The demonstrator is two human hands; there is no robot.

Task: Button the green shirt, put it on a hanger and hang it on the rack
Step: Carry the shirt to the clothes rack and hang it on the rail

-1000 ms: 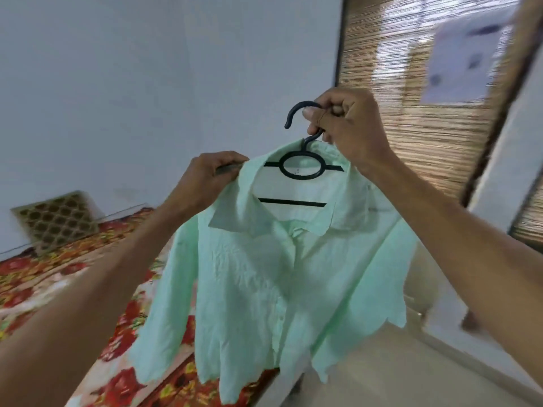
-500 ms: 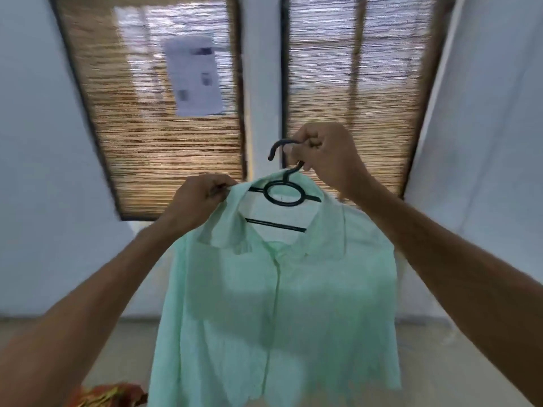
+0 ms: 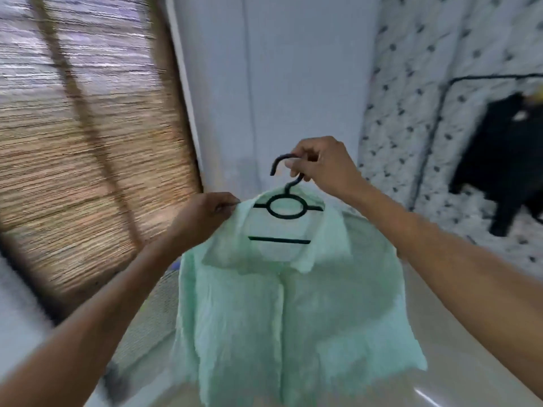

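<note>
We held black hanger (image 3: 279,240) by hook, right grip (image 3: 320,165) curled tight round it, so green shirt (image 3: 279,312) hung free in mid-air. Left grip (image 3: 205,215) pinched collar edge, likely steadying shoulder on hanger. Rack (image 3: 499,77) stood well apart at right, black garment (image 3: 505,160) on it.

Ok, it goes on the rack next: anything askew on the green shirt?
Nothing much: the pale green shirt sits on the black hanger with its front closed, only creased. The left hand pinches its collar.
</note>
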